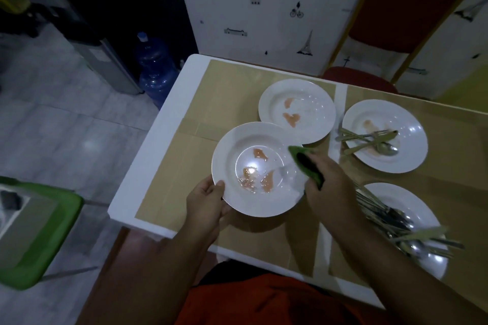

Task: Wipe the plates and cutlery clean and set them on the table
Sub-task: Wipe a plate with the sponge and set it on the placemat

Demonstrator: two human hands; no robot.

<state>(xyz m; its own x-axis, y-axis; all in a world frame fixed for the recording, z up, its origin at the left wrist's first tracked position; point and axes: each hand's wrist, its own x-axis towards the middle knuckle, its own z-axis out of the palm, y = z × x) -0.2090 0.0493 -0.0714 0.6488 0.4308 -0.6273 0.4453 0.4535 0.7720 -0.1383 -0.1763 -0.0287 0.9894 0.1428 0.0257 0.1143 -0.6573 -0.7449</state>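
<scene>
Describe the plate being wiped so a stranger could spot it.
Start at the tan-topped table. Go to its left edge, nearest the green chair. The white plate there is the only one gripped by the left hand, with the right hand holding a green cloth at its rim.

both bare forearms are extended forward from the lower edge of the view. the left hand (207, 204) is curled round the near-left rim of a plate (264, 207), with the thumb laid on top and the fingers tucked beneath. the right hand (327, 182) is closed, knuckles up, round a green cloth (298, 155), which is pressed against the plate's right side.
</scene>
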